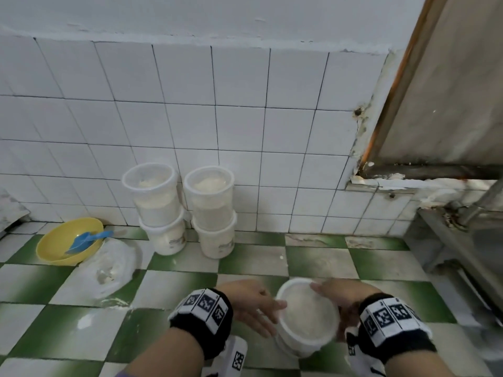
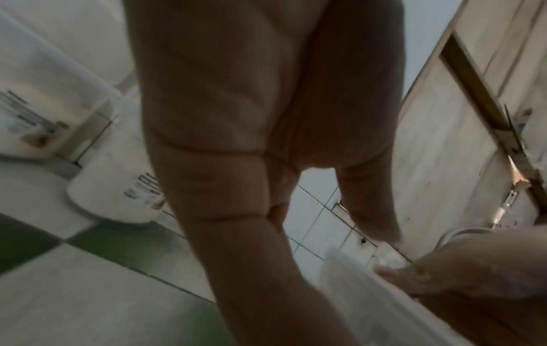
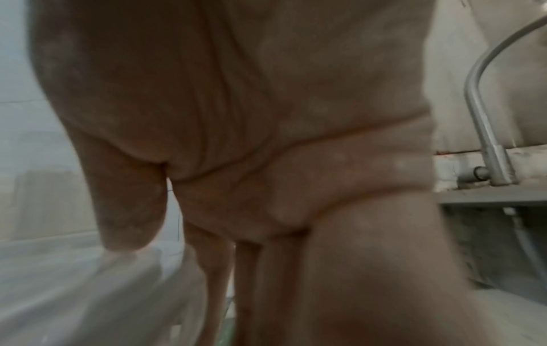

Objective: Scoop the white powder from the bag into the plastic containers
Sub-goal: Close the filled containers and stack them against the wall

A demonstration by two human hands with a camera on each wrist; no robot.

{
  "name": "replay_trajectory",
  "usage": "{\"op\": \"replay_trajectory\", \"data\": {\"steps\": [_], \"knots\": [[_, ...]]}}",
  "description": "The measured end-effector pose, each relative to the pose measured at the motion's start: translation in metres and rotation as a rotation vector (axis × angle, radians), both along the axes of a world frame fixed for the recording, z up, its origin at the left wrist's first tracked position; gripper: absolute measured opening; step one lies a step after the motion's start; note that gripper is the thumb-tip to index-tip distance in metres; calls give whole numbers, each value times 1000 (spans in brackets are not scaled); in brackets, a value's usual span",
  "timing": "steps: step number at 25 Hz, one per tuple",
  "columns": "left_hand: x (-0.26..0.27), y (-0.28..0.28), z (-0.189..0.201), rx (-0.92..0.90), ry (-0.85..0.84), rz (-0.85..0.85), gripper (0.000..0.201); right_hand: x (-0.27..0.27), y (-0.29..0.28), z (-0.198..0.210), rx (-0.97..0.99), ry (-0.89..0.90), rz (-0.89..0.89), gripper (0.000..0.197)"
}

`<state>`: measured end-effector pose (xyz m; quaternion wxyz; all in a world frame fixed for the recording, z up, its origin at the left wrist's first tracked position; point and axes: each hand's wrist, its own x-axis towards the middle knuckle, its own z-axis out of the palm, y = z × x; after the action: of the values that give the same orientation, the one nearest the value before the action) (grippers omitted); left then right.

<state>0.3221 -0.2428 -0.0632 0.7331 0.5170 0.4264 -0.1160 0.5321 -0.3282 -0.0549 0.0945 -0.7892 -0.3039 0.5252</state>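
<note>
White lidded plastic tub (image 1: 307, 317) sits between hands on floor: left hand (image 1: 251, 306) flat against side, right hand (image 1: 339, 300) apparently clasping rim.

Both wrist views are blurred, so the label (image 2: 142, 194) on a tub cannot be read. The right hand (image 1: 340, 297) hides the near tub's (image 1: 307, 317) far side, and its fingers are out of sight.

Both forearms reach forward, wrists banded in black-and-white marked cuffs. The left hand (image 1: 251, 304) lies flat, fingers straight (palm turned inward). The right hand (image 1: 341, 300) curves, thumb extended, fingers wrapping downward.
</note>
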Motion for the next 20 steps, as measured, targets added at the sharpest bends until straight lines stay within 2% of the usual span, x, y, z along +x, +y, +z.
{"op": "replay_trajectory", "data": {"steps": [1, 3, 8, 12, 16, 18, 20], "knots": [[5, -2, -3, 19, -7, -16, 30, 3, -3, -3, 30, 54, -64, 41], [12, -3, -4, 121, 8, -3, 23, 7, -5, -2, 96, 33, 4, 30], [15, 10, 4, 284, 16, 205, 21, 12, 16, 6, 254, -25, 98, 14], [20, 35, 2, 501, 29, 401, 20, 9, 60, 1, 385, -107, -1, 13], [24, 68, -10, 660, 114, 393, 31, 4, 108, -9, 434, -276, 39, 19], [25, 81, -12, 677, 111, 420, 34, 3, 130, -12, 445, -271, 36, 21], [27, 93, -16, 645, 23, 494, 33, 3, 150, -15, 448, -282, 27, 22]]}}
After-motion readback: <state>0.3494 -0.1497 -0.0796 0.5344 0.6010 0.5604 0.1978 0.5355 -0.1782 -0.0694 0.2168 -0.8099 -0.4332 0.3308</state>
